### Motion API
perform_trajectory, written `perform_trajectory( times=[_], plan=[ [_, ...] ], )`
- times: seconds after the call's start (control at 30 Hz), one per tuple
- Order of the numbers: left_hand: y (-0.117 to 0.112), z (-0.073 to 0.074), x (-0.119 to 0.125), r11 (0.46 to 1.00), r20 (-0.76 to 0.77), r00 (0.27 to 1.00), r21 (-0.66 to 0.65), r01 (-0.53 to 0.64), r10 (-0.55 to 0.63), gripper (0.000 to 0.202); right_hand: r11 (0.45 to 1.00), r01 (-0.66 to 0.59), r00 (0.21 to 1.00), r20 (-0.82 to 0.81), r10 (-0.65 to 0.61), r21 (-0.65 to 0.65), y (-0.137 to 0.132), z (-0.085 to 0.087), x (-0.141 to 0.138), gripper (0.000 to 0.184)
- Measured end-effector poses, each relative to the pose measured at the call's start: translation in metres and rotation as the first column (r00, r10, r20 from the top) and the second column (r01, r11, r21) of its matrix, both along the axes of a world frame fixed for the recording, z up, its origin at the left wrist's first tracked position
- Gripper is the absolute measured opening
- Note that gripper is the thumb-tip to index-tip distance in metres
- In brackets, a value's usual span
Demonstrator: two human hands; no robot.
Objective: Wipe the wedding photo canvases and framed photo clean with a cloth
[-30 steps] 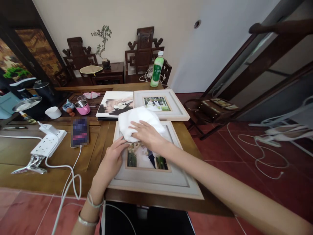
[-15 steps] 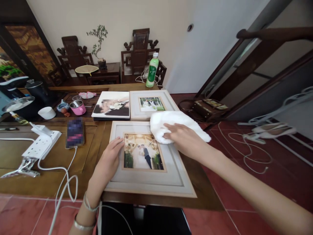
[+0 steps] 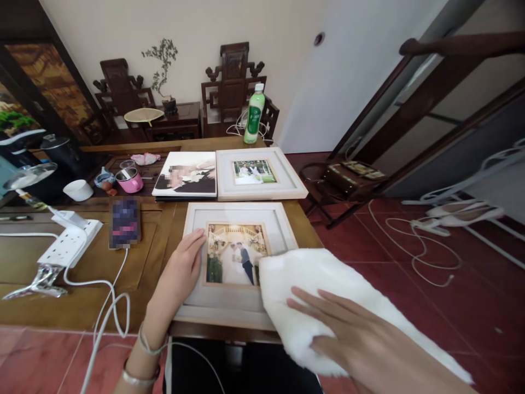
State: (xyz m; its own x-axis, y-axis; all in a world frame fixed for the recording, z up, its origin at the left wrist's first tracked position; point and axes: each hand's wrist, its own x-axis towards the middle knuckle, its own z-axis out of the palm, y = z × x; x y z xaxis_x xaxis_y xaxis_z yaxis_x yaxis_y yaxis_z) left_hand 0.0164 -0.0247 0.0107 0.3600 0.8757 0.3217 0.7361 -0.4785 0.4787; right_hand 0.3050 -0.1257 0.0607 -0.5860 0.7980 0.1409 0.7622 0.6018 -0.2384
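Observation:
A framed wedding photo (image 3: 237, 254), with a pale wooden frame (image 3: 221, 317), lies face up at the table's front edge. My left hand (image 3: 185, 264) rests on the frame's left side, its fingers stretched out flat against the border. Bunched under my right hand (image 3: 336, 323) is a fluffy white cloth (image 3: 305, 273); the thumb presses into it and the fingers lie across the top. The cloth covers the frame's lower right corner and hangs out past the table. Behind stand a second framed photo (image 3: 262, 189) and a white-edged photo panel (image 3: 191, 172), both lying flat.
A green bottle (image 3: 255, 115) stands at the table's far edge. To the left are a power strip (image 3: 68, 241), a phone-like thing (image 3: 125, 223) on a cable, a pink cup (image 3: 129, 180) and a white cup (image 3: 78, 190). A brown bag (image 3: 348, 178) sits at the right.
My right hand has drawn the white cloth from the frame's upper right down to its lower right corner, toward me. My left hand has stayed on the frame's left side.

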Motion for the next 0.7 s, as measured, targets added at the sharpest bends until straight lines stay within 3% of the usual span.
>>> perform_trajectory(
  times=[0.07, 0.17, 0.3, 0.4, 0.5, 0.6, 0.7],
  plan=[
    [-0.001, 0.001, 0.002, 1.0, -0.017, 1.0, 0.015, 0.002, -0.002, 0.036, 0.999, -0.012, 0.999, -0.031, 0.013, 0.032, -0.005, -0.002, -0.001, 0.034],
    [-0.001, 0.002, 0.005, 0.999, -0.059, 0.998, 0.039, 0.009, -0.006, 0.037, 0.995, 0.017, 1.0, 0.004, -0.018, 0.099, 0.01, -0.005, -0.003, 0.043],
    [0.0, -0.001, 0.007, 0.999, -0.133, 0.991, 0.039, 0.009, -0.004, 0.038, 0.966, 0.059, 0.993, 0.079, -0.082, 0.254, 0.061, -0.013, -0.005, 0.046],
    [0.0, -0.003, 0.006, 0.999, -0.146, 0.989, 0.032, -0.009, 0.014, 0.038, 0.943, 0.142, 0.977, 0.112, -0.183, 0.3, 0.105, -0.019, -0.011, 0.047],
    [-0.001, -0.002, 0.006, 0.999, -0.146, 0.989, 0.029, -0.021, 0.025, 0.038, 0.936, 0.142, 0.959, 0.19, -0.211, 0.322, 0.134, -0.023, -0.018, 0.044],
    [-0.001, -0.001, 0.007, 0.999, -0.151, 0.988, 0.027, -0.032, 0.036, 0.037, 0.945, 0.077, 0.948, 0.27, -0.168, 0.317, 0.135, -0.024, -0.022, 0.033],
    [-0.001, 0.0, 0.009, 0.999, -0.164, 0.985, 0.023, -0.046, 0.049, 0.038, 0.955, 0.012, 0.951, 0.293, -0.103, 0.297, 0.11, -0.023, -0.019, 0.032]
  ],
)
